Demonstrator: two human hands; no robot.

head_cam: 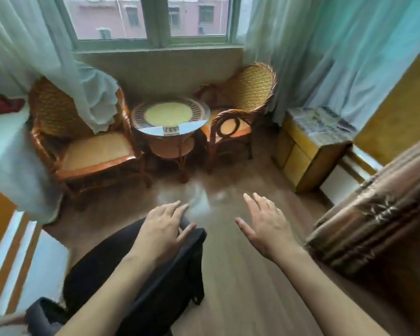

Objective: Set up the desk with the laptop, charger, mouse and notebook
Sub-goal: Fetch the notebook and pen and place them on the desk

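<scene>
A black backpack (121, 267) lies below me at the lower left, above the wooden floor. My left hand (161, 229) rests on its top edge near the handle, fingers spread, without a clear grip. My right hand (267, 226) hovers open over the floor to the right of the bag and touches nothing. No laptop, charger, mouse or notebook shows. A small round glass-topped wicker table (199, 110) stands under the window ahead.
Two wicker chairs flank the table, the left chair (83, 132) partly draped by a curtain, the right chair (243, 107) bare. A yellow cabinet (308, 151) stands at right. A brown bedspread (378, 214) fills the right edge. White furniture (3, 132) is at left.
</scene>
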